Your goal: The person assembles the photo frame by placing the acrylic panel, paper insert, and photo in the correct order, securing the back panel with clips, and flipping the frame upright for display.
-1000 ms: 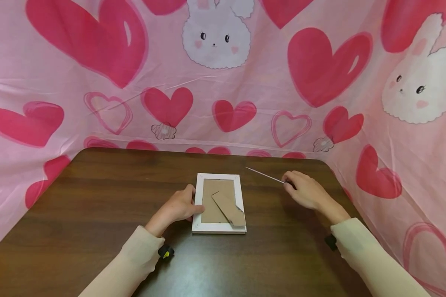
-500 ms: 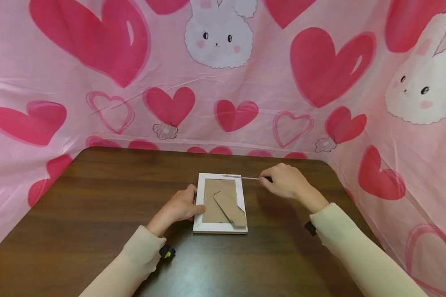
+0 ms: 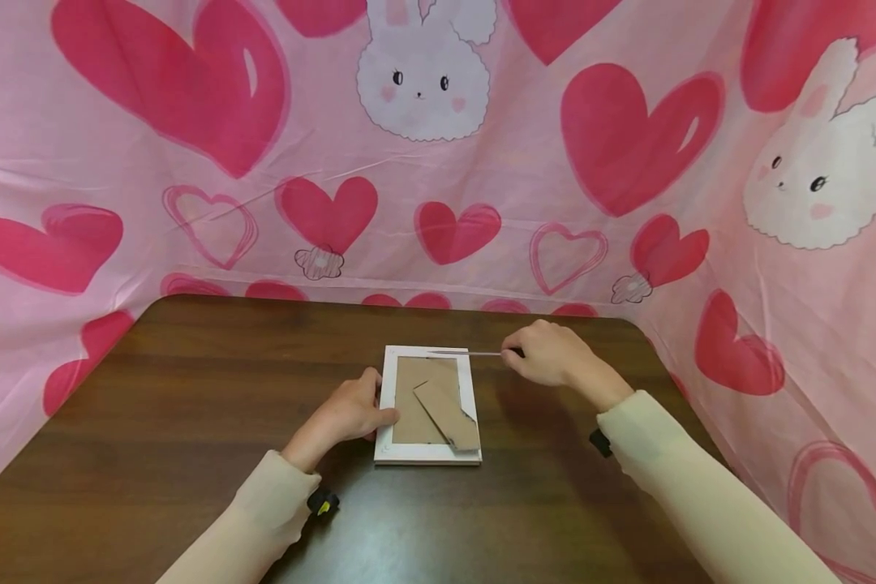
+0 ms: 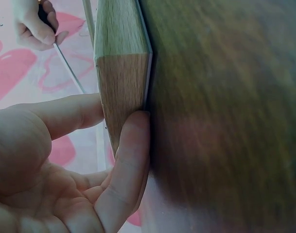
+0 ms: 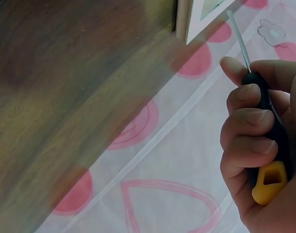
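A white-bordered picture frame (image 3: pixel 409 449) lies on the table with its back up. Its brown backing board (image 3: pixel 412 373) carries a slanting brown easel stand (image 3: pixel 448 418). My left hand (image 3: pixel 350 407) holds the frame's left edge, thumb on top; in the left wrist view the fingers press against the wood-grain side (image 4: pixel 123 77). My right hand (image 3: pixel 551 354) grips a screwdriver (image 3: pixel 485 354) by its black handle (image 5: pixel 281 138), which ends in yellow. The thin shaft points left over the frame's top border. Whether its tip touches the frame I cannot tell.
The dark wooden table (image 3: pixel 190 454) has rounded far corners. Pink cloth (image 3: pixel 511 186) with hearts and rabbits hangs behind it and along both sides. A black wrist strap (image 3: pixel 324 503) shows at the left cuff.
My right hand has moved left with the screwdriver, bringing the shaft from beside the picture frame to over its top border. My left hand has stayed at the frame's left edge.
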{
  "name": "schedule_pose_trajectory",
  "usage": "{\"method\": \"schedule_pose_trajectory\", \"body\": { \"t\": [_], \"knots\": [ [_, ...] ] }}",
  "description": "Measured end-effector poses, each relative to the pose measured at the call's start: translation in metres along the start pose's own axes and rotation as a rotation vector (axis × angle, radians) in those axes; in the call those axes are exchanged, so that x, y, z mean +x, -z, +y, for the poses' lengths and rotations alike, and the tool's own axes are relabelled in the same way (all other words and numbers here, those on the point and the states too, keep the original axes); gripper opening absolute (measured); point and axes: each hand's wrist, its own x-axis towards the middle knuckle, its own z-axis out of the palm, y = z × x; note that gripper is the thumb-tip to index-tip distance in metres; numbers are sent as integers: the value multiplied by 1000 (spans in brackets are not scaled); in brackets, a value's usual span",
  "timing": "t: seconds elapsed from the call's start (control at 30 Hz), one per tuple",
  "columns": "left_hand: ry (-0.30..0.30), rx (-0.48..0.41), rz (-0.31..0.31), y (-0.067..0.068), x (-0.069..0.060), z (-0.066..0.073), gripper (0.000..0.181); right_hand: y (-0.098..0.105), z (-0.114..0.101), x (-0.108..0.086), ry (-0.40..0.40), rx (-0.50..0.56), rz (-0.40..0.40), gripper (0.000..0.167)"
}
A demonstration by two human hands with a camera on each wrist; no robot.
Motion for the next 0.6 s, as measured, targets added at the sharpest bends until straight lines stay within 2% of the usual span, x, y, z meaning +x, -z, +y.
{"method": "schedule_pose_trajectory", "body": {
  "t": [0.6],
  "knots": [
    [9,2,-5,1,-2,1,45,10,-5,15,24,-49,-81,23]
  ]
}}
